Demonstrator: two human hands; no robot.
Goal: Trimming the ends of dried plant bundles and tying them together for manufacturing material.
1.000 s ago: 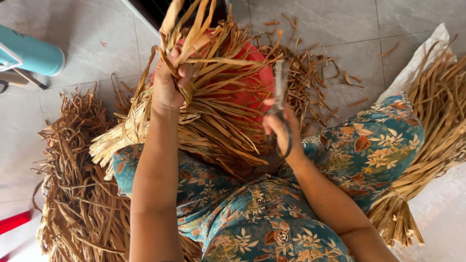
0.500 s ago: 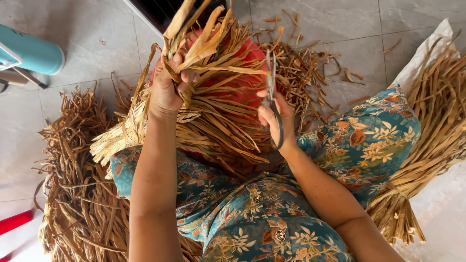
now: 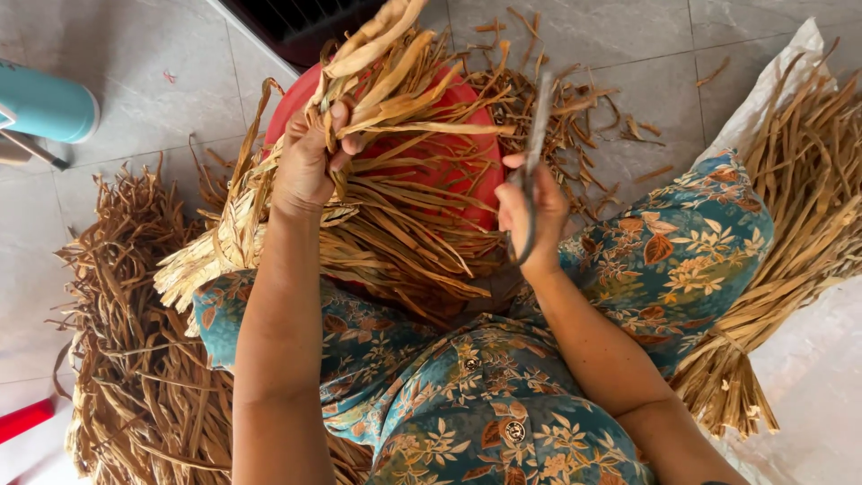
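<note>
My left hand (image 3: 310,162) grips a bunch of dry tan leaf strips (image 3: 395,63) and holds it up over a red basin (image 3: 467,171). More strips (image 3: 395,233) hang down from that bunch across the basin toward my lap. My right hand (image 3: 530,211) is closed on a pair of scissors (image 3: 537,117), blades pointing up and away, just right of the bunch. My floral-clothed knees (image 3: 700,242) frame the basin.
A large heap of dry strips (image 3: 126,359) lies on the tiled floor at left. Another bundle (image 3: 799,216) rests on a white sack (image 3: 790,63) at right. Cut scraps (image 3: 584,117) litter the floor beyond the basin. A teal cylinder (image 3: 45,103) sits far left.
My left hand has lifted the bunch slightly higher. My right hand with the scissors has moved up and a little left, toward the bunch.
</note>
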